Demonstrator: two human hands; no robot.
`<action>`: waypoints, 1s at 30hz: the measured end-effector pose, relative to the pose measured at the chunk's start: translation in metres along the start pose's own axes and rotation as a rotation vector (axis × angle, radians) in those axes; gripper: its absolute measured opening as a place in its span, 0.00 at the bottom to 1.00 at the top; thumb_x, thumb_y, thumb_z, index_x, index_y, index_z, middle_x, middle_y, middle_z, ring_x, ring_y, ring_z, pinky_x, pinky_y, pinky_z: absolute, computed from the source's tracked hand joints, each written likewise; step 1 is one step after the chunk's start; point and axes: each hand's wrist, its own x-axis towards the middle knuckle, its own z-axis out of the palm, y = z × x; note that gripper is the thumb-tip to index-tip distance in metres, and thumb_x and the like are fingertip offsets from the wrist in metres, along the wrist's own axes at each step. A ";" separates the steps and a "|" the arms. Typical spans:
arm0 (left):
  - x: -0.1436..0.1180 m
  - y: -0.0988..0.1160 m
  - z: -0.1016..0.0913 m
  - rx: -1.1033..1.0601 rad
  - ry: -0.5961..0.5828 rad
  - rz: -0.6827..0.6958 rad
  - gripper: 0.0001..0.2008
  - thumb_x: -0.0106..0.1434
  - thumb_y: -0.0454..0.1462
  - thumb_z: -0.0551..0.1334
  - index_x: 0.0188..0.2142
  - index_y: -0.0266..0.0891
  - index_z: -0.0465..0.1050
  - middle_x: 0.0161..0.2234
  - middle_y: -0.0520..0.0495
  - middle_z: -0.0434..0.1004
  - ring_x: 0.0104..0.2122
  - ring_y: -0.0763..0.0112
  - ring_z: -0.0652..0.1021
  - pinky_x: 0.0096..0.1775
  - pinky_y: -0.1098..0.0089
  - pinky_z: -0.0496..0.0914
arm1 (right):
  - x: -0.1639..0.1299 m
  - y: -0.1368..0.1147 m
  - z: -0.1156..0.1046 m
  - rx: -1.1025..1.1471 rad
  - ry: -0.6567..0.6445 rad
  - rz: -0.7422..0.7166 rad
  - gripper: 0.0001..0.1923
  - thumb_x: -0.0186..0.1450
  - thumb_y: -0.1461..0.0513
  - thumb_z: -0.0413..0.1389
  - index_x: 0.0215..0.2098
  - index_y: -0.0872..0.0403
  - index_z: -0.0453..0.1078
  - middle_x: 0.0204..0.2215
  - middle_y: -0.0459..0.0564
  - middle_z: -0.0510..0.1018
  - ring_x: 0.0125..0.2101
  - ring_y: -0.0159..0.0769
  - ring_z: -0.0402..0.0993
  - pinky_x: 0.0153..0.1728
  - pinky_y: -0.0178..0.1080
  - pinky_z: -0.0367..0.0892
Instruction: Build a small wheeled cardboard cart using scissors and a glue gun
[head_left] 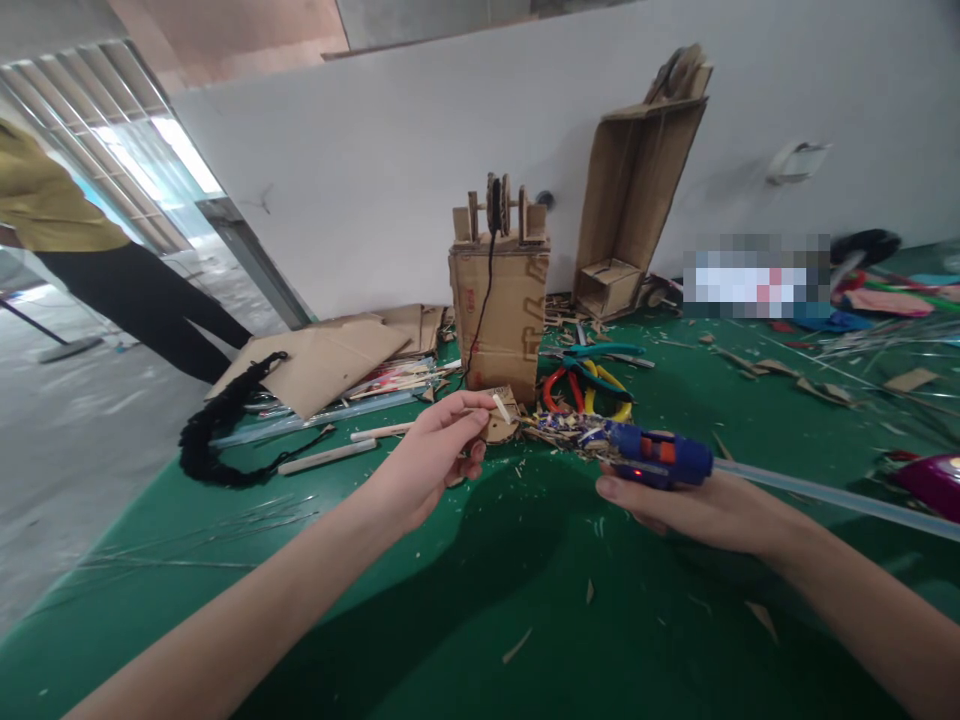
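Note:
My left hand point(435, 450) is closed, pinching a short pale stick point(502, 408) between thumb and fingertips. Just beyond those fingertips is a small round cardboard piece point(498, 432); whether the fingers touch it too I cannot tell. A blue hot glue gun point(664, 458) is gripped in my right hand point(712, 512), its nozzle side turned left toward the stick. Out of the gun's back runs a long translucent glue stick point(832, 497). Behind both hands stands an upright cardboard box point(501, 320) with cardboard wheels and a black cord point(481, 310) on top.
Scissors or pliers with red, yellow and teal handles point(589, 385) lie before the box. A taller open cardboard form point(637, 190) leans on the wall. At left are flat cardboard sheets point(337, 355), a black fuzzy strand point(217, 440) and marker pens point(328, 457). A person point(112, 260) stands far left.

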 end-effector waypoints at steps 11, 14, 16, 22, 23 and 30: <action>0.001 -0.001 -0.004 0.130 0.016 0.032 0.09 0.63 0.41 0.57 0.42 0.44 0.71 0.28 0.52 0.69 0.24 0.80 0.69 0.24 0.77 0.62 | -0.001 0.004 0.002 -0.007 -0.067 -0.017 0.17 0.61 0.48 0.53 0.26 0.52 0.64 0.17 0.42 0.65 0.20 0.31 0.65 0.22 0.34 0.62; 0.002 -0.002 -0.005 0.141 0.012 0.057 0.09 0.63 0.40 0.56 0.42 0.44 0.71 0.29 0.52 0.70 0.25 0.78 0.72 0.26 0.76 0.64 | 0.000 0.005 0.002 -0.040 -0.062 -0.025 0.19 0.62 0.46 0.51 0.26 0.52 0.64 0.17 0.42 0.66 0.19 0.31 0.65 0.21 0.35 0.62; 0.003 -0.003 -0.005 0.137 0.004 0.059 0.09 0.64 0.40 0.56 0.41 0.44 0.71 0.29 0.51 0.71 0.25 0.78 0.73 0.26 0.75 0.64 | 0.000 0.005 0.003 -0.053 -0.054 -0.021 0.18 0.61 0.46 0.51 0.28 0.52 0.65 0.17 0.42 0.66 0.20 0.31 0.65 0.21 0.34 0.62; 0.003 -0.004 -0.004 0.144 0.015 0.061 0.09 0.63 0.39 0.57 0.42 0.44 0.71 0.24 0.54 0.69 0.21 0.79 0.71 0.24 0.75 0.62 | 0.001 0.005 0.004 -0.050 -0.045 -0.023 0.18 0.60 0.46 0.53 0.26 0.51 0.63 0.17 0.41 0.64 0.19 0.29 0.64 0.20 0.32 0.60; 0.003 -0.004 -0.004 0.140 0.018 0.069 0.09 0.63 0.39 0.57 0.42 0.44 0.71 0.24 0.54 0.68 0.21 0.79 0.71 0.24 0.75 0.62 | 0.001 0.005 0.004 -0.055 -0.035 -0.029 0.18 0.60 0.46 0.53 0.26 0.52 0.63 0.17 0.41 0.64 0.19 0.29 0.63 0.19 0.32 0.60; 0.000 0.003 0.000 0.111 -0.012 0.082 0.11 0.61 0.36 0.58 0.44 0.41 0.70 0.30 0.50 0.71 0.27 0.77 0.72 0.27 0.75 0.66 | 0.001 0.005 0.004 -0.047 -0.005 -0.027 0.16 0.59 0.48 0.55 0.26 0.51 0.63 0.18 0.41 0.65 0.19 0.29 0.64 0.19 0.32 0.61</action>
